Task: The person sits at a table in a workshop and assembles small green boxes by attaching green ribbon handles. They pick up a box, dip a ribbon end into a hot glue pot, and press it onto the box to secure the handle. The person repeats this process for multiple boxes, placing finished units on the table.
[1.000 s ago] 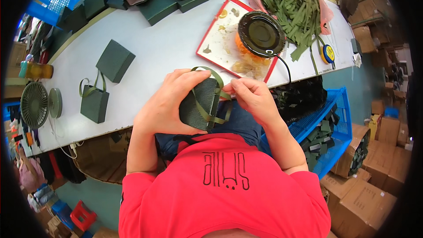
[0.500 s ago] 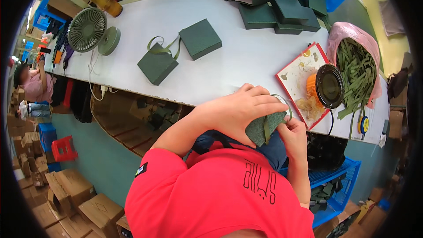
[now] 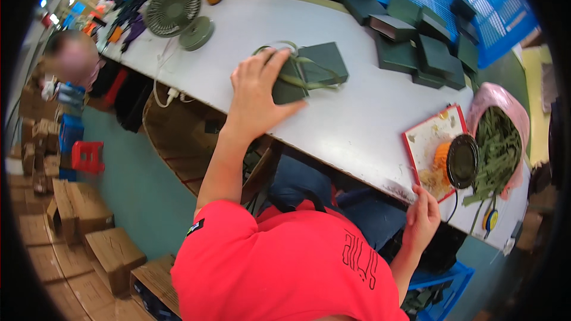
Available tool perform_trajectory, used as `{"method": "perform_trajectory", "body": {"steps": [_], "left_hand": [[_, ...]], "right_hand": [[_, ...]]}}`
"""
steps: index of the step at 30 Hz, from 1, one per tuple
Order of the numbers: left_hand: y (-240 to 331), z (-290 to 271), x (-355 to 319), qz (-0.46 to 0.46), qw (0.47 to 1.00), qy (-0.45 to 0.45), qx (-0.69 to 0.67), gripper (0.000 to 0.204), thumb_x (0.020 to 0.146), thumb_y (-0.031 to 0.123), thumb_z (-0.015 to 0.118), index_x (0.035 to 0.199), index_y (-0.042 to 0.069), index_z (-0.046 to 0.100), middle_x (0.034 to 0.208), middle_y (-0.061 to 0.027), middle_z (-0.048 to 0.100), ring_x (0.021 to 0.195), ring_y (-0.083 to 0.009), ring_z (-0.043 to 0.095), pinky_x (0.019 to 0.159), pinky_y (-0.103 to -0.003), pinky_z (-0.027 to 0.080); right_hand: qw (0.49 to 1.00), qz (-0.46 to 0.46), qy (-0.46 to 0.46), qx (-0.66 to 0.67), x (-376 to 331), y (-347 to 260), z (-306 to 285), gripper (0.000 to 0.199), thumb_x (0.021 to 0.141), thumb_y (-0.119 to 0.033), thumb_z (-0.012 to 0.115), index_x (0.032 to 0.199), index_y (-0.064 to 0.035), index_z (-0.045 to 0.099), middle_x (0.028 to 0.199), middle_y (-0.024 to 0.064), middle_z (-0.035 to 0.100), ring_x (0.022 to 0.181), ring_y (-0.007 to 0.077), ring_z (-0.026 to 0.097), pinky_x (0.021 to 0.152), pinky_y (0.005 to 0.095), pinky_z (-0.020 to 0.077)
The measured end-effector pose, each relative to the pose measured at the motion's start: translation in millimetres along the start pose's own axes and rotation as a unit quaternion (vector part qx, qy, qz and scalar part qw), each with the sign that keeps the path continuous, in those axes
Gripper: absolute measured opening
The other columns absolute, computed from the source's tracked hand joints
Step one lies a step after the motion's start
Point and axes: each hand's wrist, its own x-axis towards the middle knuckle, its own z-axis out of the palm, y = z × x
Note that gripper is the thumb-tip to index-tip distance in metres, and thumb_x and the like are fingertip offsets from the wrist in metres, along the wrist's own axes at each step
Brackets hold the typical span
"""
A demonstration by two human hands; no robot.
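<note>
My left hand [image 3: 259, 92] spans a dark green box [image 3: 289, 88] on the white table, fingers along its far side and thumb along its near edge. The hand hides part of this box, and I cannot tell whether another lies under it. Against it on the right sits a second green box [image 3: 324, 62]. Green ribbon [image 3: 321, 86] loops around and across both boxes. My right hand [image 3: 422, 217] is at the table's front edge beside a red-rimmed white tray [image 3: 409, 145]. Its thumb and index finger are pinched together; what they hold, if anything, is too small to make out.
An orange pot with a black rim [image 3: 461, 160] stands on the tray. To its right is a pink bag [image 3: 523, 110] of cut green ribbons [image 3: 498, 142]. Green boxes [image 3: 437, 56] pile up at the back right near a blue crate [image 3: 505, 15]. A fan [image 3: 172, 9] stands far left.
My left hand has moved from my lap to the boxes at the table's middle. My right hand has separated from it and lowered beside the tray. The view has shifted.
</note>
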Motion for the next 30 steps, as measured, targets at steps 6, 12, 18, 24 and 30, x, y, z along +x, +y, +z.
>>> {"method": "perform_trajectory", "body": {"steps": [6, 12, 18, 24, 30], "left_hand": [[-55.8, 5.5, -8.0, -0.160, 0.978, -0.038, 0.131, 0.086, 0.069, 0.044, 0.085, 0.143, 0.015, 0.051, 0.145, -0.0140, 0.047, 0.134, -0.0335, 0.040, 0.108, -0.061, 0.030], [-16.7, 13.5, 7.4, -0.069, 0.980, 0.176, 0.068, 0.049, 0.074, 0.041, 0.080, 0.112, 0.014, 0.066, 0.128, -0.0112, 0.053, 0.125, -0.0326, 0.043, 0.099, -0.056, 0.031], [22.2, 99.5, 40.9, 0.109, 0.985, 0.131, 0.024, 0.056, 0.081, 0.039, 0.074, 0.126, 0.011, 0.059, 0.143, -0.0163, 0.043, 0.131, -0.0385, 0.039, 0.103, -0.060, 0.029], [26.8, 118.1, 52.8, -0.026, 0.982, -0.174, 0.066, 0.087, 0.087, 0.061, 0.060, 0.155, 0.013, 0.034, 0.162, -0.0226, 0.021, 0.149, -0.0502, 0.013, 0.109, -0.079, 0.012], [54.1, 113.8, 24.0, 0.089, 0.978, -0.184, 0.031, 0.086, 0.084, 0.067, 0.060, 0.153, 0.021, 0.040, 0.162, -0.0147, 0.028, 0.148, -0.0515, 0.016, 0.106, -0.083, 0.006]], "right_hand": [[0.969, -0.118, 0.196, -0.090, 2.7, 5.4, -49.2, 0.018, 0.100, -0.009, 0.061, 0.112, 0.0030, 0.068, 0.073, -0.0055, 0.054, 0.054, -0.0008, 0.033, 0.047, 0.0187, 0.0207], [0.906, -0.207, 0.267, -0.254, 47.0, 18.7, -186.1, 0.028, 0.101, -0.025, 0.062, 0.118, -0.0034, 0.069, 0.089, -0.0059, 0.062, 0.060, 0.0006, 0.035, 0.051, 0.0198, 0.0296], [0.766, -0.212, 0.265, -0.546, 45.7, -27.0, -141.4, 0.041, 0.092, -0.031, 0.069, 0.112, 0.0047, 0.068, 0.105, 0.0275, 0.068, 0.094, 0.0380, 0.067, 0.088, 0.0459, 0.0515], [0.720, -0.336, 0.184, -0.579, 85.7, 16.1, -188.1, 0.033, 0.101, -0.018, 0.058, 0.128, 0.0008, 0.064, 0.113, 0.0149, 0.069, 0.087, 0.0269, 0.063, 0.079, 0.0375, 0.0501], [0.778, -0.229, 0.234, -0.536, 59.6, -9.6, -150.6, 0.031, 0.095, -0.019, 0.065, 0.118, 0.0019, 0.070, 0.101, 0.0225, 0.072, 0.086, 0.0356, 0.069, 0.078, 0.0414, 0.0556]]}}
